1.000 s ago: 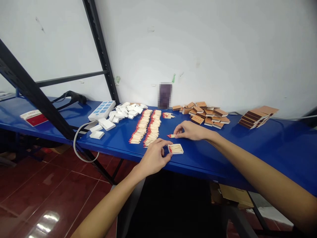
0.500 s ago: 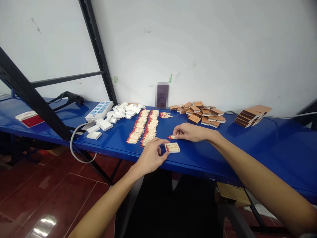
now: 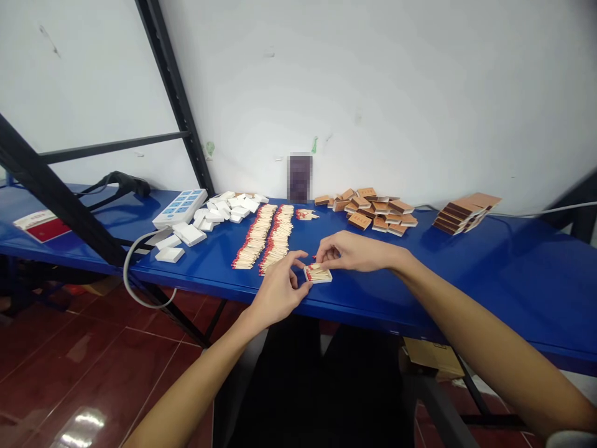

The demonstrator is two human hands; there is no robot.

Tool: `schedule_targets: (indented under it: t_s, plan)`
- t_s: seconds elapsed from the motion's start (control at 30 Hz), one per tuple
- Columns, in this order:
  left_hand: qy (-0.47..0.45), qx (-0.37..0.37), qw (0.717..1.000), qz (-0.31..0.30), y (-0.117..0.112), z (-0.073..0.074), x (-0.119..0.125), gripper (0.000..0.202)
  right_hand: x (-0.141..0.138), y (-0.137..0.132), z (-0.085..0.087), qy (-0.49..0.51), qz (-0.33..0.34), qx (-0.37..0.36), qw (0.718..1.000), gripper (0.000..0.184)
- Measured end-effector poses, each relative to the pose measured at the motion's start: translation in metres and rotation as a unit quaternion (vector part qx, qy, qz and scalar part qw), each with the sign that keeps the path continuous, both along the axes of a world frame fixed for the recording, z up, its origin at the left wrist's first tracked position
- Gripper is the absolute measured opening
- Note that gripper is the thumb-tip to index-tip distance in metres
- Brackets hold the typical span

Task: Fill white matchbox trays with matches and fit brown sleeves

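My left hand [image 3: 282, 283] curves around the left end of a small white matchbox tray [image 3: 325, 280], its thumb at the near corner and a finger toward the far side. Red-headed matches [image 3: 314, 274] lie in the tray. Directly above its far edge, my right hand [image 3: 345, 250] is closed in a pinch, with pale matchsticks at its fingertips. A few red match heads show just beyond those fingers, partly hidden. Behind my left hand run two long rows of matches [image 3: 278, 236], and a small bunch of matches [image 3: 306, 214] lies farther back.
White trays [image 3: 219, 211] are heaped at the left beside a white box with blue squares [image 3: 181, 208]. Brown matchbox sleeves [image 3: 380, 211] are piled at the back right, with stacked sleeves [image 3: 466, 213] farther right. A black shelf post [image 3: 175, 93] and a grey cable [image 3: 127, 274] stand left.
My right hand has moved left with matches, from beside the tray to over it. The left hand's finger has lifted slightly from the tray's far corner. The whole view has shifted slightly.
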State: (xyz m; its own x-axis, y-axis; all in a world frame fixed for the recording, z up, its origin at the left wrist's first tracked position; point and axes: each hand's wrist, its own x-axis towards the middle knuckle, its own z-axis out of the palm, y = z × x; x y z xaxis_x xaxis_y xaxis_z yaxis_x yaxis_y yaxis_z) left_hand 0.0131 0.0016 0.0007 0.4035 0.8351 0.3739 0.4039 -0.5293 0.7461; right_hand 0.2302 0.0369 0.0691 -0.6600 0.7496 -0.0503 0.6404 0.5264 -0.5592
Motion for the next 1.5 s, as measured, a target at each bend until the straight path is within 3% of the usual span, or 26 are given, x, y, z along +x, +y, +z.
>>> schedule_targets:
  t_s: [0.2,0.43,0.7,0.9,1.2,1.33,1.5]
  plan:
    - [0.050,0.040,0.998,0.020,0.000,0.001,-0.001,0.032,-0.004,0.001,-0.007,-0.002,0.020,0.054,0.998,0.034]
    - [0.045,0.041,0.998,-0.007,-0.001,0.000,0.000,0.019,0.016,0.007,-0.001,0.011,-0.050,0.095,0.994,0.034]
    - [0.054,0.026,0.998,-0.015,-0.002,0.003,0.000,0.017,0.010,0.019,-0.020,-0.018,0.045,0.110,0.993,0.034]
    - [0.043,0.034,0.998,-0.027,0.000,0.003,-0.002,0.023,0.001,0.023,-0.031,0.007,0.055,0.112,0.992,0.022]
    - [0.044,0.041,0.998,-0.029,-0.001,0.002,-0.002,0.022,0.005,0.018,-0.017,0.146,-0.081,0.157,0.973,0.024]
    - [0.044,0.041,0.998,-0.027,-0.001,0.001,-0.002,0.021,0.017,0.020,-0.019,0.143,-0.102,0.132,0.975,0.039]
    - [0.045,0.036,0.998,-0.030,-0.002,0.004,-0.003,0.019,0.022,0.018,-0.014,0.167,-0.104,0.060,0.979,0.019]
